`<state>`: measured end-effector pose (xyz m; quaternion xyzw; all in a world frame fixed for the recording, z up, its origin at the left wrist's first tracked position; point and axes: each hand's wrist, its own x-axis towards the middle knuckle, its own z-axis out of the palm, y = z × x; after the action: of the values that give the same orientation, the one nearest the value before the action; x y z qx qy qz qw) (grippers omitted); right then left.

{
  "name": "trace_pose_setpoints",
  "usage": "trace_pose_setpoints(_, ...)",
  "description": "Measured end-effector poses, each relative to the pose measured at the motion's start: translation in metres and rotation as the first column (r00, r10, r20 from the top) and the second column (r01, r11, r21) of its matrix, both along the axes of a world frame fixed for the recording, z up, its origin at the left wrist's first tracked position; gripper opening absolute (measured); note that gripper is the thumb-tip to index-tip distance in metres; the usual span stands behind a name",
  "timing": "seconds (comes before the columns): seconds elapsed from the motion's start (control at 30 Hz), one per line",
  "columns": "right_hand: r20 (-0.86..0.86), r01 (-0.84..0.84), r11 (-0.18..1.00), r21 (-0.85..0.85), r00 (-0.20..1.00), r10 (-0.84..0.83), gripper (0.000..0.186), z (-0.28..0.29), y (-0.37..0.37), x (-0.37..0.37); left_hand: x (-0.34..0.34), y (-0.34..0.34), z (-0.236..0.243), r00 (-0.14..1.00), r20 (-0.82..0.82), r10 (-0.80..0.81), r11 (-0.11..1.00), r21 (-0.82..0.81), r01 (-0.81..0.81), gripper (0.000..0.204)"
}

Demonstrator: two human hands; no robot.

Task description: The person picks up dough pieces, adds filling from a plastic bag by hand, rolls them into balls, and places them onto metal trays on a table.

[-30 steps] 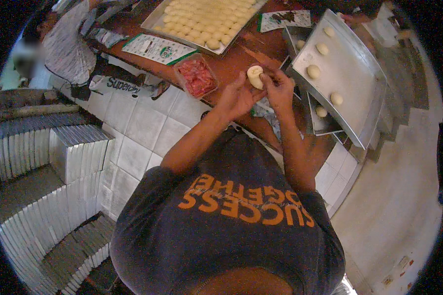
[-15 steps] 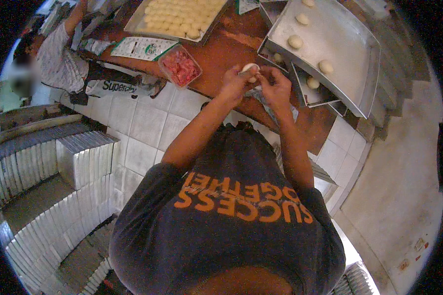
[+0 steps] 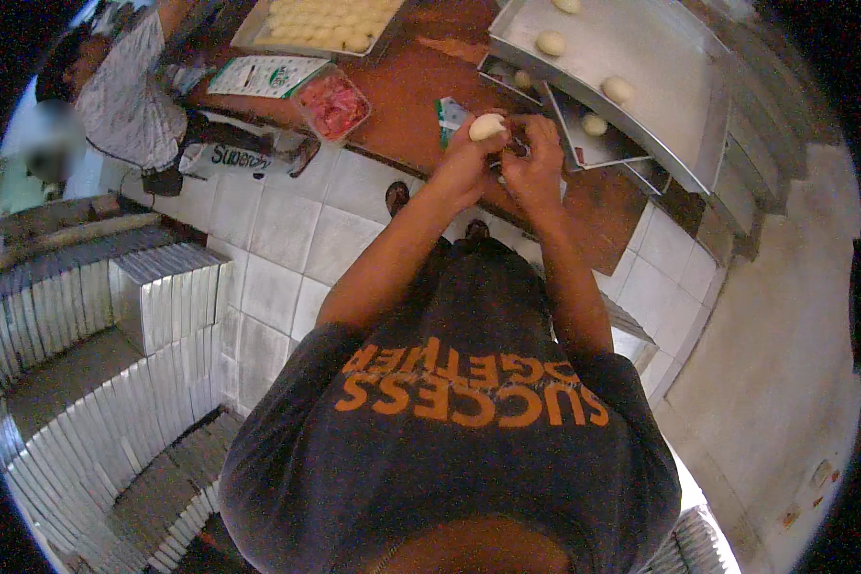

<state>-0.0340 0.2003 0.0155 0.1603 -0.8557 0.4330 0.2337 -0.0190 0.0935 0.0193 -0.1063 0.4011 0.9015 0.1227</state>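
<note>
At the far left we note a long bank of metal pans (image 3: 167, 306), stacked on edge in rows. Above it a co-worker (image 3: 129, 110) in a light patterned top sits or crouches by the table (image 3: 402, 88); the co-worker's raised arm runs out toward the upper edge. Next along we record a flat white-and-green packet (image 3: 263, 77) lying on the table; beyond it stands a metal tray (image 3: 301, 52) packed with rows of pale dough balls (image 3: 320, 24). A clear tub (image 3: 355, 125) of red filling (image 3: 329, 100) sits just beside the packet, at the table's near edge. Below, we see a sandalled foot (image 3: 397, 198) on the tiles. At centre, a second green-and-white packet (image 3: 450, 117) lies behind the left hand (image 3: 463, 174), whose thumb and fingers are closed on a dough piece (image 3: 487, 126). The dough piece rests at the top of that hand, over the table's near side. The right hand (image 3: 538, 167) is close by, fingers curled inward; we cannot tell whether they pinch the dough. Right of the hands, a large shallow pan (image 3: 660, 96) carries spaced dough rounds (image 3: 551, 43) and overlaps a lower pan (image 3: 625, 145) holding another round.
</note>
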Motion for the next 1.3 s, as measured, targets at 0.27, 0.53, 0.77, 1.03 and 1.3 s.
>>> trace_pose_setpoints(0.27,-0.233,0.145,0.989,-0.012,0.962,-0.144,0.015,0.030,0.037,0.019,-0.006,0.054,0.009,0.997,-0.016,-0.078,0.971,0.226,0.080,0.025)
trace_pose_setpoints(0.53,-0.267,0.207,0.976,0.065,0.946,-0.183,0.018,0.039,0.074,0.027,-0.004,0.076,0.047,0.980,0.055,-0.193,0.922,0.351,0.162,0.028)
trace_pose_setpoints(0.77,0.254,0.177,0.936,-0.303,0.962,-0.100,0.016,0.058,0.067,0.029,-0.007,0.071,0.048,0.966,-0.080,-0.246,0.953,0.159,0.256,0.043)
trace_pose_setpoints(1.03,-0.118,0.104,0.994,-0.041,0.987,-0.108,0.019,0.050,0.046,0.010,-0.008,0.051,0.046,0.994,-0.089,-0.058,0.995,-0.092,0.050,0.034)
trace_pose_setpoints(1.3,-0.304,0.021,0.999,0.031,0.952,-0.010,0.020,0.059,0.039,0.004,-0.004,0.030,0.051,0.997,-0.031,-0.068,0.971,0.229,0.074,0.024)
